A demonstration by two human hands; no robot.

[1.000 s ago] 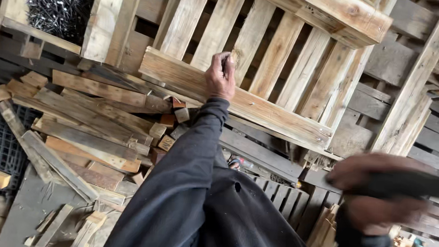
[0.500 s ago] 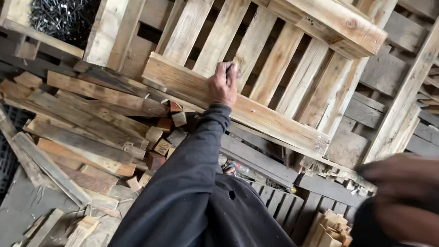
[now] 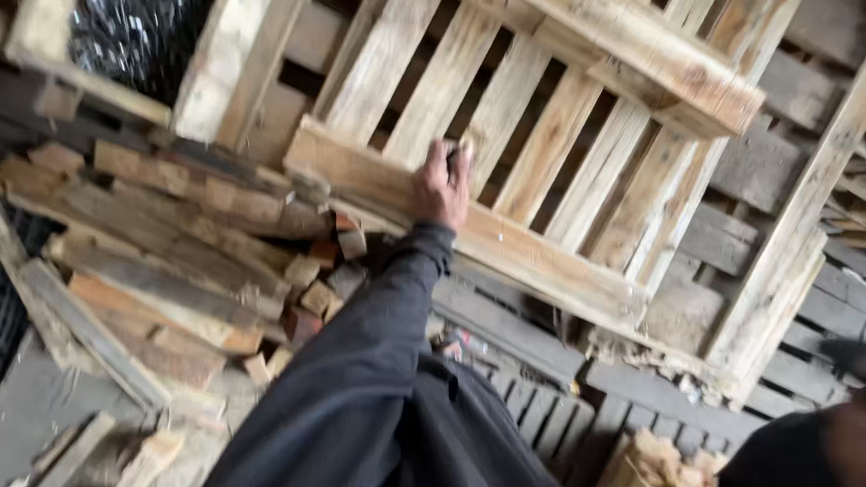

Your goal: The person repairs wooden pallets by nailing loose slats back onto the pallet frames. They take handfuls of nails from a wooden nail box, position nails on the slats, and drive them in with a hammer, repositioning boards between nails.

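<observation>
Since the earlier frames, the view has swung and the right hand [image 3: 863,434] has slid from mid-right down toward the lower right corner, while the left hand has stayed where it was on the pallet's bottom board. That left hand [image 3: 442,187] reaches out at the end of a dark sleeve [image 3: 367,369] and presses on the pale wooden pallet [image 3: 518,129], its fingers curled over the upper edge of the long cross board [image 3: 512,243], closed around that edge rather than lying flat. The grip sits near the middle of the board, probably because that is where a leaning pallet is easiest to steady or tip. The pallet stands tilted against darker, weathered pallets [image 3: 801,194] behind it, so it rests on its lower edge and needs a hand to keep it from sliding.

Left of the arm lies a loose heap of broken boards and short wooden blocks [image 3: 185,260], stacked roughly. Below them is a grey slatted pallet [image 3: 543,407]. Near the bottom right a small bundle of split kindling [image 3: 658,473] stands on end.

The right hand is a dark blur at the frame edge; I cannot tell whether it is open or holding anything.
</observation>
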